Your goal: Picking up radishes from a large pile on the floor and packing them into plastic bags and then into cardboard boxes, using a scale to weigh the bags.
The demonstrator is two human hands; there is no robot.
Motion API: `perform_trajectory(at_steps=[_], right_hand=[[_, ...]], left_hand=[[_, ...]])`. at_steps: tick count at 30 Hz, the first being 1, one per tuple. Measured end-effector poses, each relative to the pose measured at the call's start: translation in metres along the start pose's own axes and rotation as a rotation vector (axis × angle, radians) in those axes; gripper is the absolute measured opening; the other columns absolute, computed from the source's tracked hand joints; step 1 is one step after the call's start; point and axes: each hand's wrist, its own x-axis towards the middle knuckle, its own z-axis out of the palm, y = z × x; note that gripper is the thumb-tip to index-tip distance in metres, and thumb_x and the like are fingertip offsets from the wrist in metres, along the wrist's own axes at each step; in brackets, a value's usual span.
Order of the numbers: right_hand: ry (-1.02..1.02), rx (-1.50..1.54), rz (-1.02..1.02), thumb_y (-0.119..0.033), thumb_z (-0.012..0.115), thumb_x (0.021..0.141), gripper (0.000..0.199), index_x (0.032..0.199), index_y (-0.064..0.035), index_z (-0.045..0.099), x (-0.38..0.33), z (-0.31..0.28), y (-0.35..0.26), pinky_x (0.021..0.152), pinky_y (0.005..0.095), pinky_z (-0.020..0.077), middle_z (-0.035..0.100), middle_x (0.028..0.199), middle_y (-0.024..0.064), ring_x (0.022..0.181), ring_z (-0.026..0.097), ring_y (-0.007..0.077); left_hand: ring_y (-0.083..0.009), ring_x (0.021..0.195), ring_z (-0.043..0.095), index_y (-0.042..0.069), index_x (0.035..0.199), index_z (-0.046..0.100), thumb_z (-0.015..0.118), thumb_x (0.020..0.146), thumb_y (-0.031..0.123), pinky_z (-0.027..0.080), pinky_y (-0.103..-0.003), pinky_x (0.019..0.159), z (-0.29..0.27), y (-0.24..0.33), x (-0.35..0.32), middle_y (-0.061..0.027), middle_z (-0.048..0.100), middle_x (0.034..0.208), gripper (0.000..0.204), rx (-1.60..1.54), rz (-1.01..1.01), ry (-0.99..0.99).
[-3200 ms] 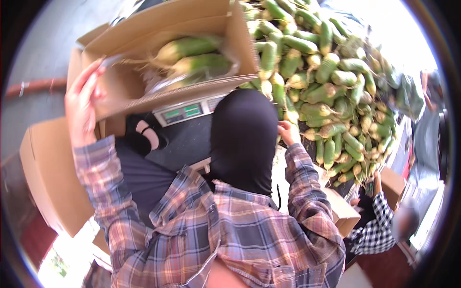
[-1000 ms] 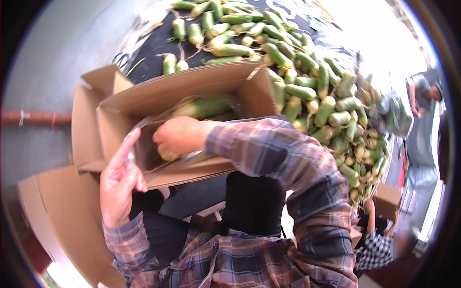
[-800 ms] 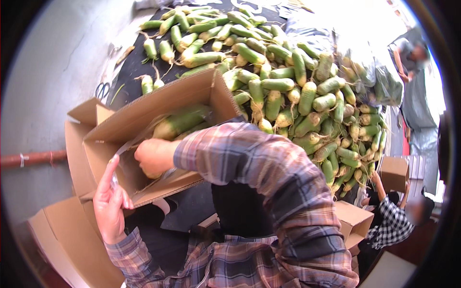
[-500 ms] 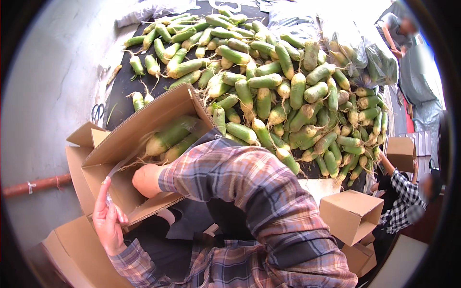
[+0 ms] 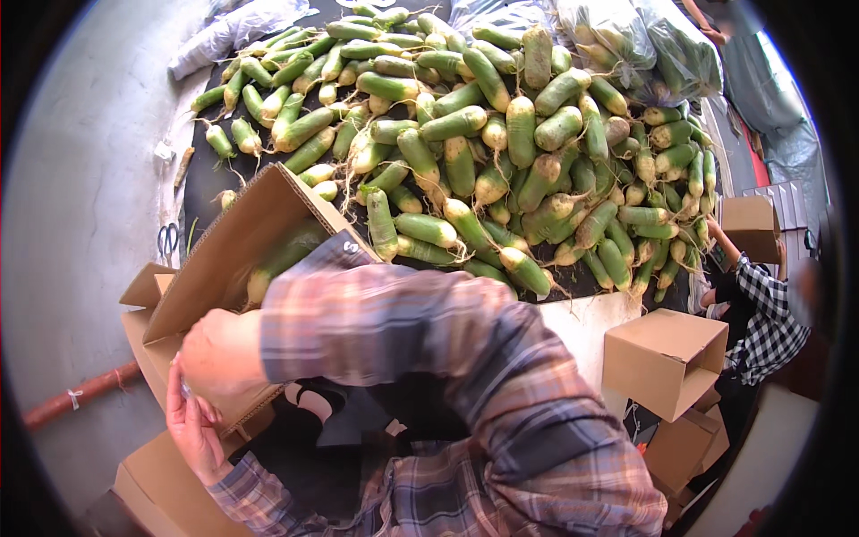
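Note:
An open cardboard box [image 5: 224, 228] stands tilted before me at the left, with large green radishes [image 5: 286, 259] lying in it, partly covered by my right sleeve. My left hand [image 5: 195, 434] is at the box's near-left edge, its fingers pinched on what looks like a clear plastic bag lining the box. Right beside it, touching or nearly touching its fingertips, is my right hand [image 5: 219, 353], smeared by motion; whether it grips anything does not show. Beyond the box spreads a big heap of green radishes [image 5: 465, 161] with pale root ends.
Scissors [image 5: 168, 240] lie left of the heap. Filled clear bags [image 5: 608, 36] stand at the back right. Empty cartons [image 5: 667, 358] are stacked at right, near a person in a checked shirt [image 5: 765, 313]. A reddish pipe [image 5: 80, 394] runs along the left.
My right hand has come up out of the box toward my left hand. The left hand's raised index finger is now beside the right hand. The whole view has shifted slightly.

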Motion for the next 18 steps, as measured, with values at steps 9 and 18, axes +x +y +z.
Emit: perform_trajectory(at_steps=[9,18], right_hand=[[0.887,0.517,0.894,-0.010,0.059,0.088,0.019,0.103,0.0002,0.065,-0.299,-0.096,0.096,0.077,0.0232,0.0495,0.067,0.094,0.0048,0.085,0.061,0.0103],[0.826,0.448,1.745,-0.015,0.062,0.084,0.019,0.100,-0.0060,0.066,-0.511,0.097,0.124,0.057,0.0244,0.0469,0.066,0.084,0.0014,0.070,0.060,0.0095]], left_hand=[[-0.0005,0.058,0.044,-0.001,0.138,0.036,0.051,0.092,0.010,0.043,-0.016,0.054,0.022,0.015,0.003,-0.0121,0.035,0.146,0.050,0.074,0.089,-0.060],[-0.0002,0.058,0.042,-0.001,0.138,0.035,0.051,0.092,0.012,0.040,-0.015,0.054,0.018,0.015,0.002,-0.0120,0.034,0.146,0.051,0.086,0.090,-0.014]])
